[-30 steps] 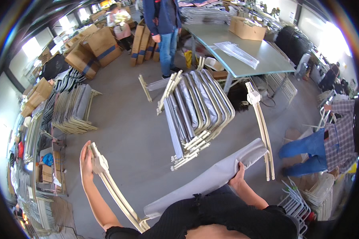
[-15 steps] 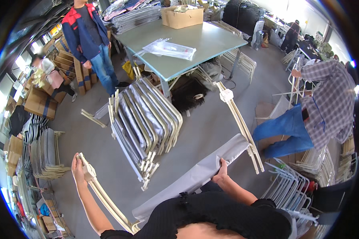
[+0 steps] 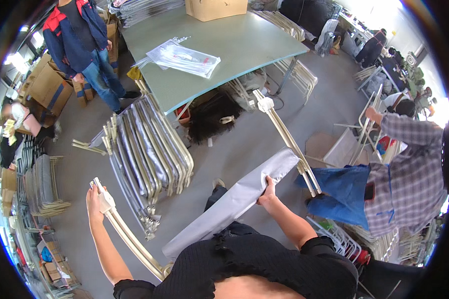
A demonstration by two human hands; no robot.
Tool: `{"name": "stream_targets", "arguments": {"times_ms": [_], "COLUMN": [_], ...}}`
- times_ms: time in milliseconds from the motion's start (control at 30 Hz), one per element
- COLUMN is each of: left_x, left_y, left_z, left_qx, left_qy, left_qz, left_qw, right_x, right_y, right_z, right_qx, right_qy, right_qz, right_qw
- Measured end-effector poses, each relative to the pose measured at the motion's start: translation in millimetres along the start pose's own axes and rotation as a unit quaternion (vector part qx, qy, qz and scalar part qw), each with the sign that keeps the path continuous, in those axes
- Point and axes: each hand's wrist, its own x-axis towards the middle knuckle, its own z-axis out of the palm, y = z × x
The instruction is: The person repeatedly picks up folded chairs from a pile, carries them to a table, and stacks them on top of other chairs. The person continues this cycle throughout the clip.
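Note:
I carry a long folded frame of grey fabric and cream metal tubing across my front. My left hand [image 3: 93, 203] is closed on the upper end of the cream tube legs [image 3: 129, 238] at the left, beside a white plastic joint [image 3: 106, 202]. My right hand [image 3: 268, 193] grips the edge of the grey fabric panel [image 3: 229, 202], its fingers partly hidden. Right of the panel, a second pair of cream tube legs [image 3: 288, 137] stands out, with another white joint [image 3: 265, 104]. My body hides the panel's near lower part.
A stack of folded grey frames [image 3: 149, 147] stands on the floor ahead. Behind it is a green-topped table [image 3: 234, 45] bearing plastic bags [image 3: 187, 57] and a cardboard box [image 3: 215, 9]. One person [image 3: 80, 45] stands far left; another in a checked shirt [image 3: 409, 169] handles a frame at right.
The view has shifted, with the table and stack now further left. My foot has come into view beyond the panel. Both hands keep their hold, and the co-worker at right has bent lower.

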Motion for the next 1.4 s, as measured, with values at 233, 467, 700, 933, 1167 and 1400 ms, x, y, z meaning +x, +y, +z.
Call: {"name": "stream_targets", "arguments": {"times_ms": [233,467,700,933,1167,1400], "left_x": [116,201,235,206,174,186], "left_y": [-46,-38,-82,-70,-59,-43], "left_z": [104,190,221,248,262,339], "left_qx": [-0.086,-0.036,-0.063,-0.097,-0.055,0.223], "left_qy": [0.041,0.019,0.020,0.062,0.159,0.105], "left_qz": [-0.006,-0.105,-0.153,-0.163,-0.150,-0.128], "left_qw": [0.995,0.994,0.986,0.980,0.974,0.961], "right_x": [44,64,82,136,208,192], "right_y": [-111,-176,-258,-455,-499,-584], "right_z": [85,136,111,265,283,198], "right_qx": [-0.016,-0.034,-0.453,-0.736,-0.814,-0.795], "right_qy": [-0.085,-0.051,0.013,0.264,0.236,0.285], "right_qz": [-0.029,-0.065,-0.029,-0.621,-0.404,-0.395], "right_qw": [0.996,0.996,0.891,0.052,0.343,0.362]}}
